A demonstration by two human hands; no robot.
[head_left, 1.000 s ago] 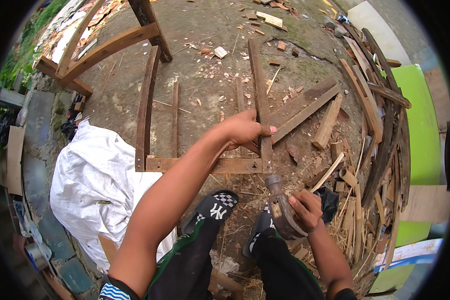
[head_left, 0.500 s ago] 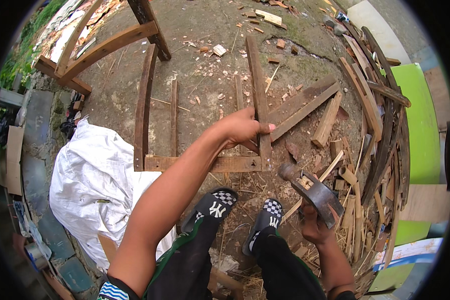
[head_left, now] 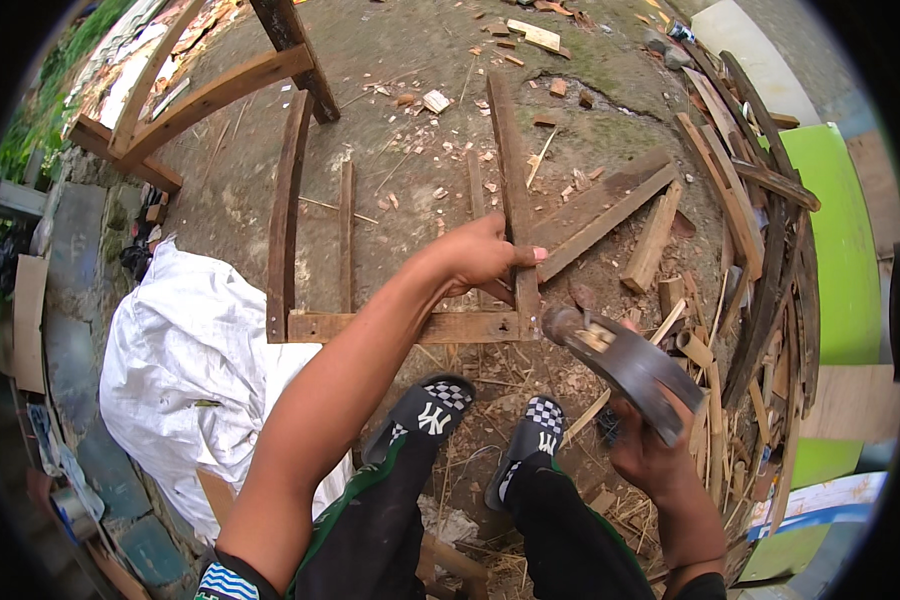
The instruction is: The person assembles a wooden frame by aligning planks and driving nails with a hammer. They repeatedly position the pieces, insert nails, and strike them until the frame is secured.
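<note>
A wooden frame stands before me, with a left post [head_left: 288,205], a right post [head_left: 508,150] and a near crossbar [head_left: 370,327] between them. My left hand [head_left: 475,255] grips the right post just above its corner with the crossbar, fingers wrapped round it. My right hand [head_left: 652,450] is closed around a claw hammer [head_left: 620,368], whose handle is mostly hidden below the head and hand. The hammer's striking face points left, close to the outer side of that corner; it is slightly blurred, and I cannot tell if it touches.
Scrap wood [head_left: 645,240] and long boards [head_left: 760,290] are heaped at right, near a green panel [head_left: 845,250]. A white sack [head_left: 195,370] lies at left by a block wall [head_left: 75,310]. Another curved wooden frame [head_left: 220,95] stands far left. Chips litter the ground around my feet.
My right hand has brought the hammer leftward and slightly up, so its striking face is nearer the frame's right corner. My left hand keeps its hold on the post.
</note>
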